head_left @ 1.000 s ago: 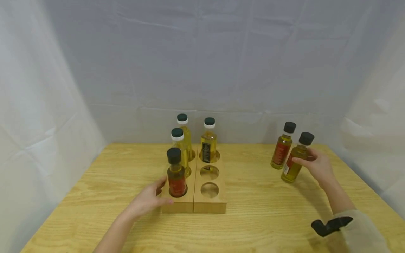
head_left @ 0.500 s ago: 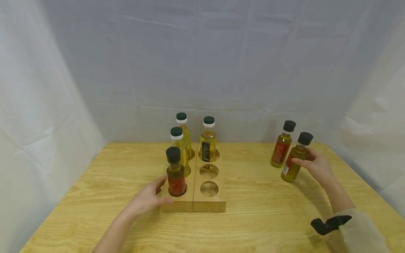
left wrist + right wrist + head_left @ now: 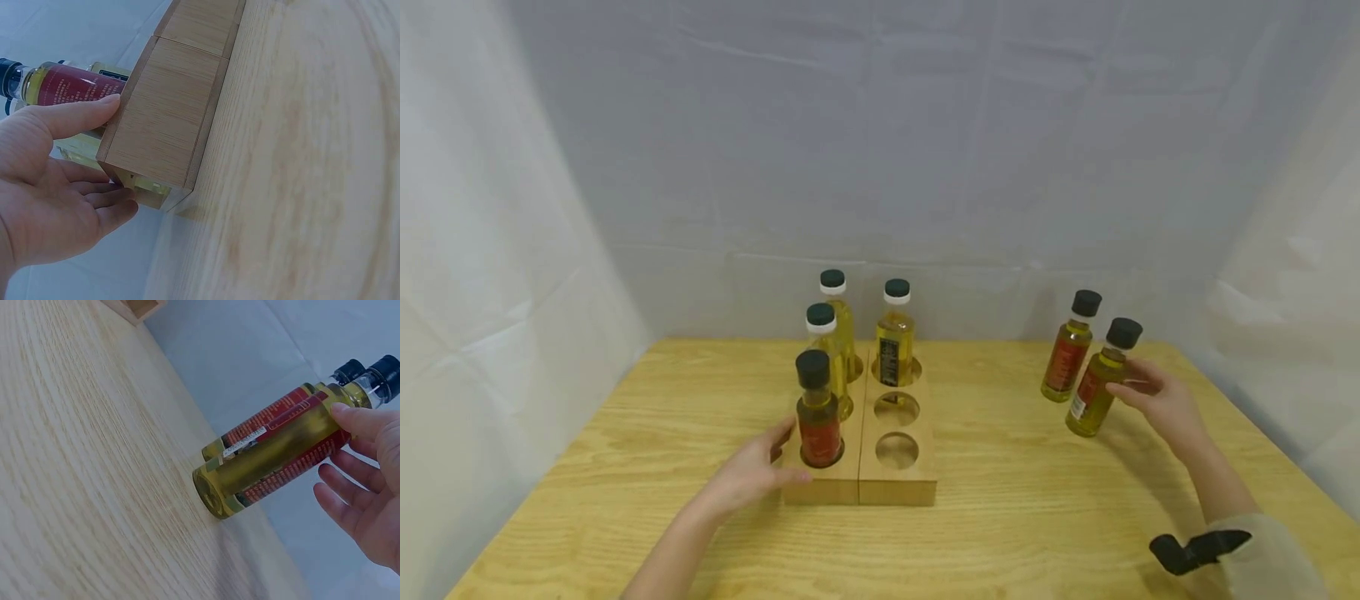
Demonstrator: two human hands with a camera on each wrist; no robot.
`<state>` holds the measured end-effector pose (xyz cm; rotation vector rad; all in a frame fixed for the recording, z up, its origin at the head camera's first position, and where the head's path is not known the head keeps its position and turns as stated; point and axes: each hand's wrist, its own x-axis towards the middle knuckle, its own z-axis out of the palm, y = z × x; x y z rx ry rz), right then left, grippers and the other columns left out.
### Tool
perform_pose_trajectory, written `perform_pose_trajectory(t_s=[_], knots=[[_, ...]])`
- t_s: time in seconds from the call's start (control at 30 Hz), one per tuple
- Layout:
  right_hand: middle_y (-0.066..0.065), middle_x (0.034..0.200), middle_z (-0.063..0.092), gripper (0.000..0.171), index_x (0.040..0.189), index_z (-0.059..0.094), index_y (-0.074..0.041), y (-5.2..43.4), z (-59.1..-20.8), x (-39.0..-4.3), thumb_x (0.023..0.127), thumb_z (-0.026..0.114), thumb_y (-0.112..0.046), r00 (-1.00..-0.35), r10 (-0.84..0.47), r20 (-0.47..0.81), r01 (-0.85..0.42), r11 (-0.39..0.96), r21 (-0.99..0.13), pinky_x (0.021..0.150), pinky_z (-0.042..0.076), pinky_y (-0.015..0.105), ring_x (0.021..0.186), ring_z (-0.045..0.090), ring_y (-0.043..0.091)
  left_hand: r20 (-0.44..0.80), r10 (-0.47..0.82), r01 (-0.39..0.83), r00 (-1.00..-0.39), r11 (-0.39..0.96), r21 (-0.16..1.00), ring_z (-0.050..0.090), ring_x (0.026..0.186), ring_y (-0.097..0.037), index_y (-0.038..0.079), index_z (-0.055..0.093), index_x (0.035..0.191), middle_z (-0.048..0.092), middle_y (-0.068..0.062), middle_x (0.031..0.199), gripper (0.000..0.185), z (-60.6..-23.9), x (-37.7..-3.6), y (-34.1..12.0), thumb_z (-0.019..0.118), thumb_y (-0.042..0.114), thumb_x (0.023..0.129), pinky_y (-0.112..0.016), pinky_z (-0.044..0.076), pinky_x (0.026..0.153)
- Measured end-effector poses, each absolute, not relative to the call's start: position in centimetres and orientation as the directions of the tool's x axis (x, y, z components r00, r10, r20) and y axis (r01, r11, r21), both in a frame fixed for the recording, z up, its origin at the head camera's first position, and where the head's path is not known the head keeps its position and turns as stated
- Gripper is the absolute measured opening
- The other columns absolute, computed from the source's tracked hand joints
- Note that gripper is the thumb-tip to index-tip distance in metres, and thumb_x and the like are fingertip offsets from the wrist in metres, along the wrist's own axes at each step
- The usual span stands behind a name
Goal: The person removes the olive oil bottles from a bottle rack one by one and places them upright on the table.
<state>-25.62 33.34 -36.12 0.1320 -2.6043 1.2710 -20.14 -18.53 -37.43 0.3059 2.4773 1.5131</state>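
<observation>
A wooden rack of two joined blocks with round holes stands mid-table. My left hand rests at its near left corner, thumb along the front edge and fingers at the side, as the left wrist view shows. In the near left hole sits a dark-capped oil bottle with a red label. On the right, my right hand is beside another red-labelled oil bottle, thumb tip at its shoulder and fingers loosely spread behind. The right wrist view shows its base at the tabletop. A matching bottle stands close behind.
Two green-capped bottles of yellow oil fill the left block's rear holes. A third green-capped bottle stands in the right block's rear hole. A pale curtain closes off the back and sides.
My right hand has slid back slightly to the right and toward me, its thumb drawing off the bottle's label. The bottle stays in place. My left hand has not moved.
</observation>
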Motion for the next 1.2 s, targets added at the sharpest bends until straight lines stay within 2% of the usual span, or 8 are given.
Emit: perform_pose_trajectory(t_s=[0.1, 0.17, 0.33, 0.57, 0.83, 0.97, 1.1, 1.2], knots=[[-0.015, 0.104, 0.055, 0.066, 0.138, 0.035, 0.008, 33.7, -35.9, -25.2, 0.091, 0.06, -0.031, -0.968, 0.035, 0.248, -0.177, 0.601, -0.779, 0.07, 0.044, 0.011, 0.084, 0.047, -0.017, -0.084, 0.284, 0.057, -0.955, 0.455, 0.889, 0.023, 0.129, -0.051, -0.011, 0.015, 0.143, 0.017, -0.034, 0.145, 0.09, -37.3, -20.1, -18.5, 0.073, 0.018, 0.08, -0.055, 0.026, 0.105], [-0.024, 0.097, 0.052, 0.063, 0.136, 0.038, 0.007, 33.9, -35.8, -25.1, 0.091, 0.06, -0.031, -0.968, 0.042, 0.249, -0.175, 0.602, -0.779, 0.07, 0.045, 0.011, 0.084, 0.048, -0.016, -0.087, 0.28, 0.054, -0.956, 0.459, 0.887, 0.023, 0.129, -0.051, -0.011, 0.016, 0.143, 0.017, -0.034, 0.145, 0.09, -37.3, -20.1, -18.5, 0.073, 0.019, 0.08, -0.055, 0.026, 0.105], [-0.026, 0.094, 0.054, 0.056, 0.131, 0.043, 0.009, 34.0, -35.6, -24.4, 0.092, 0.059, -0.027, -0.96, 0.016, 0.28, -0.213, 0.609, -0.764, 0.069, 0.047, 0.011, 0.083, 0.051, -0.015, -0.09, 0.277, 0.05, -0.957, 0.461, 0.886, 0.024, 0.129, -0.051, -0.011, 0.015, 0.143, 0.018, -0.034, 0.145, 0.091, -37.3, -19.9, -18.6, 0.073, 0.02, 0.08, -0.056, 0.026, 0.104], [-0.03, 0.094, 0.054, 0.056, 0.132, 0.041, 0.011, 33.3, -34.9, -23.3, 0.093, 0.057, -0.027, -0.955, -0.015, 0.297, -0.248, 0.588, -0.77, 0.071, 0.046, 0.008, 0.086, 0.052, -0.016, -0.085, 0.282, 0.054, -0.956, 0.452, 0.89, 0.023, 0.129, -0.051, -0.011, 0.015, 0.143, 0.018, -0.034, 0.145, 0.091, -37.4, -19.9, -18.6, 0.073, 0.019, 0.08, -0.056, 0.026, 0.104], [-0.031, 0.097, 0.053, 0.052, 0.129, 0.049, 0.005, 31.0, -33.3, -22.7, 0.093, 0.056, -0.031, -0.956, -0.036, 0.293, -0.249, 0.627, -0.738, 0.072, 0.045, 0.01, 0.086, 0.052, -0.015, -0.076, 0.286, 0.063, -0.955, 0.449, 0.891, 0.023, 0.129, -0.051, -0.011, 0.015, 0.143, 0.017, -0.034, 0.145, 0.091, -37.4, -20.0, -18.5, 0.073, 0.018, 0.079, -0.056, 0.025, 0.105], [-0.017, 0.106, 0.059, 0.051, 0.13, 0.049, 0.003, 29.7, -32.6, -22.8, 0.093, 0.056, -0.032, -0.958, -0.057, 0.28, -0.252, 0.628, -0.736, 0.077, 0.047, 0.017, 0.089, 0.05, -0.015, -0.075, 0.288, 0.066, -0.955, 0.45, 0.891, 0.023, 0.129, -0.05, -0.011, 0.015, 0.143, 0.017, -0.034, 0.145, 0.091, -37.4, -20.0, -18.5, 0.073, 0.018, 0.079, -0.055, 0.025, 0.105], [0.012, 0.119, 0.06, 0.051, 0.13, 0.05, 0.002, 28.4, -32.2, -23.1, 0.094, 0.055, -0.033, -0.957, -0.076, 0.282, -0.266, 0.625, -0.734, 0.079, 0.047, 0.019, 0.091, 0.05, -0.014, -0.067, 0.293, 0.074, -0.954, 0.447, 0.891, 0.023, 0.129, -0.05, -0.012, 0.016, 0.142, 0.017, -0.035, 0.144, 0.09, -37.4, -20.1, -18.5, 0.073, 0.017, 0.079, -0.055, 0.025, 0.105], [0.019, 0.123, 0.057, 0.05, 0.129, 0.051, 0.0, 27.4, -31.9, -23.4, 0.093, 0.055, -0.034, -0.954, -0.094, 0.285, -0.282, 0.607, -0.743, 0.077, 0.048, 0.017, 0.092, 0.052, -0.012, -0.068, 0.294, 0.075, -0.953, 0.448, 0.891, 0.023, 0.129, -0.05, -0.011, 0.016, 0.142, 0.017, -0.035, 0.144, 0.09, -37.4, -20.1, -18.4, 0.073, 0.018, 0.079, -0.055, 0.025, 0.105]])
